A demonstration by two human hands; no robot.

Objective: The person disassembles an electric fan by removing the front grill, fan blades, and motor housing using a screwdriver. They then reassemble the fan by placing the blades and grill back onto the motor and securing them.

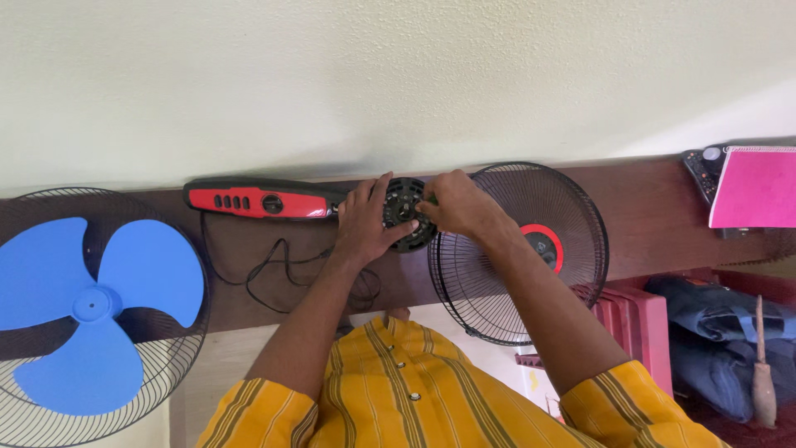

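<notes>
I have both hands on the fan motor (pixel 404 214), a round black housing with vent slots that sits at the far edge of the dark wooden bench (pixel 655 216), close against the wall (pixel 398 75). My left hand (pixel 362 222) is wrapped around the motor's left side and grasps it; my right hand (pixel 456 203) pinches something small at the top right of the housing, but I cannot tell what the fingertips hold.

To do this well, I judge that I should keep the left hand steady as the brace and let only the right fingers work, so the motor does not roll toward the wall. The black cord (pixel 265 278) trails from under my left wrist toward the near edge; I would keep it slack and away from my forearm.

Left of the motor along the far edge lies the red and black control stem (pixel 261 202). A wire grille (pixel 518 253) with a red centre leans at the near edge under my right forearm. At the left end rests another grille holding the blue blade (pixel 91 311). At the right end lies a pink notebook (pixel 756 189). Below, red plastic stools (pixel 638 323) and folded blue cloth (pixel 713 332) are on the floor.
</notes>
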